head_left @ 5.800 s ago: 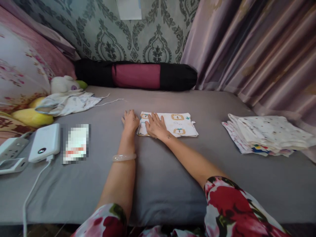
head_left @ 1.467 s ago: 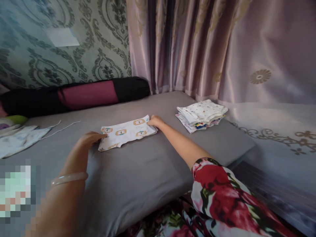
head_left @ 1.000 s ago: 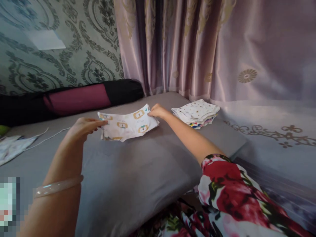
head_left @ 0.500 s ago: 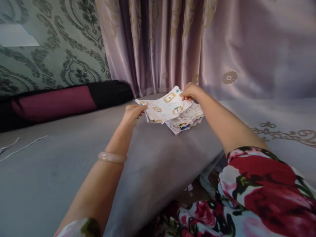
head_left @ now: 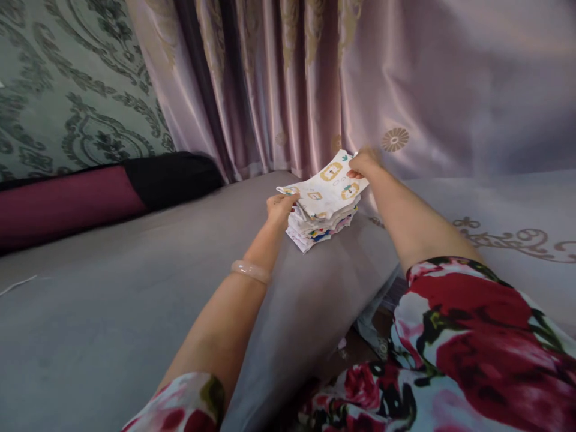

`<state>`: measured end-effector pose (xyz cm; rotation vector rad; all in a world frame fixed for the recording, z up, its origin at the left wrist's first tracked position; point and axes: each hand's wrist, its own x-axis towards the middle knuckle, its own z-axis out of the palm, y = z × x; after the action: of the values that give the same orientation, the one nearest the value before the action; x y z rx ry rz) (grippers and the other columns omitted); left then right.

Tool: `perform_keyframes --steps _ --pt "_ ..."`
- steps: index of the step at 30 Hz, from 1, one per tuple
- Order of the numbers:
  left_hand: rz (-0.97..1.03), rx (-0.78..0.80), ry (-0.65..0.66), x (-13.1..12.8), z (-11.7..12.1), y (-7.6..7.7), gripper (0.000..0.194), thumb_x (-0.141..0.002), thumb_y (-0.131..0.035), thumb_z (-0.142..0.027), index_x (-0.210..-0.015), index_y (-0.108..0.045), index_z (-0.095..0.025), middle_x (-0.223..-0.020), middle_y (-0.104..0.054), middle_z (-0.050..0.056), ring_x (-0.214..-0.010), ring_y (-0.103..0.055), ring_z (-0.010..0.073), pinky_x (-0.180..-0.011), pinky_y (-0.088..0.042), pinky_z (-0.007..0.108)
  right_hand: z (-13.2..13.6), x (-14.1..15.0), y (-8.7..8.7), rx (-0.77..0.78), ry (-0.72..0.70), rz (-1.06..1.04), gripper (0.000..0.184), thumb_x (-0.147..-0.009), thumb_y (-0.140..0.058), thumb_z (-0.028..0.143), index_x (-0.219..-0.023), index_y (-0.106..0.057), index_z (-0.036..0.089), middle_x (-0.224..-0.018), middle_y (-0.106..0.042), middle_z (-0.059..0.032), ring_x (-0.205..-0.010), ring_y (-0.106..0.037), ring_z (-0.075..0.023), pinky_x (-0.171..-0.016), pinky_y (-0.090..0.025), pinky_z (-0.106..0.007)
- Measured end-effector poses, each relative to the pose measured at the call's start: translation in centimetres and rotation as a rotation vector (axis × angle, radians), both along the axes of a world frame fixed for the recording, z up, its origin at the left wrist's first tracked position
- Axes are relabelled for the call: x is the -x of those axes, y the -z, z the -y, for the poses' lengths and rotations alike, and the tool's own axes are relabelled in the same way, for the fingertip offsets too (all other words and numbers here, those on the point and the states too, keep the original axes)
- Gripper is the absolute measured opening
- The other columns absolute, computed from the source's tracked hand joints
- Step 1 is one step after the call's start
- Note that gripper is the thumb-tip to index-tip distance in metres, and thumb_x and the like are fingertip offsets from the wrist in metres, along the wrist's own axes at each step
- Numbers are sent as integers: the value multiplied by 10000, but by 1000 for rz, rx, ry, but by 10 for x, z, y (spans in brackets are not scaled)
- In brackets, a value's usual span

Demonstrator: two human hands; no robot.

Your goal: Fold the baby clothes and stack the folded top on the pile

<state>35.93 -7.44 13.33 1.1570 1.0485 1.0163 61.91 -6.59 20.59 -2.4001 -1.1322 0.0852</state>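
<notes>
Stretched between my two hands is a white folded cloth (head_left: 330, 187) printed with yellow animal faces and small green leaves. My left hand (head_left: 282, 207) pinches its left corner; my right hand (head_left: 365, 164), slightly blurred, grips the upper right corner. Directly beneath lies a stack of folded printed cloths (head_left: 310, 235), their layered edges showing white, blue, red and yellow. The held cloth covers the stack's top, and I cannot tell how much of it rests there. A pale bangle (head_left: 251, 271) circles my left wrist.
The stack stands on a grey-covered bed (head_left: 180, 288). A black and maroon long cushion-like roll (head_left: 67, 198) lies along the patterned wall. Pinkish curtains (head_left: 270, 90) hang behind. At the left lies a white cord (head_left: 18, 284). The bed's edge drops off near my floral clothing.
Both hands have brought the cloth rightward relative to the stack, so that it now lies over the top. The view has turned somewhat to the right.
</notes>
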Motion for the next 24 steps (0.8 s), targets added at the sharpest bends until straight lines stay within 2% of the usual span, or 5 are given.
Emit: perform_keyframes --steps 4,12,16,20,24 --pt "-4 55 -24 -9 0 9 223 -684 -747 -221 -546 -591 -140 -518 -543 -14 -504 -483 82 -532 -370 221 1 0 5 51 168 -113 394 -973 -546 331 -1099 -641 -31 -772 -697 -166 -729 -714 -238 -662 -590 -385" --pt "-14 71 -31 -7 -8 26 224 -726 -721 -214 -562 -591 -133 -523 -543 -16 -461 -450 65 -484 -332 212 -5 -3 21 40 169 -124 302 -961 -561 266 -1065 -684 10 -749 -701 -144 -729 -706 -234 -688 -573 -373" --pt "-27 99 -40 -9 -6 36 285 -744 -700 -187 -510 -541 -146 -451 -477 -29 -434 -418 68 -463 -326 212 -9 -4 33 51 170 -84 331 -968 -547 280 -1064 -684 -6 -711 -690 -147 -732 -707 -240 -735 -567 -398" --pt "-66 149 -47 -9 -5 43 301 -781 -678 -191 -528 -518 -161 -436 -460 -35 -434 -456 84 -475 -353 216 -11 0 44 62 200 9 311 -949 -561 247 -1053 -693 -14 -740 -693 -182 -872 -707 -288 -825 -549 -453" --pt "-117 153 8 -7 -3 49 279 -815 -668 -265 -590 -535 -167 -481 -514 -16 -442 -489 95 -482 -356 225 -12 4 54 65 230 103 282 -931 -569 216 -1101 -700 33 -895 -703 -220 -1009 -681 -315 -879 -536 -448"
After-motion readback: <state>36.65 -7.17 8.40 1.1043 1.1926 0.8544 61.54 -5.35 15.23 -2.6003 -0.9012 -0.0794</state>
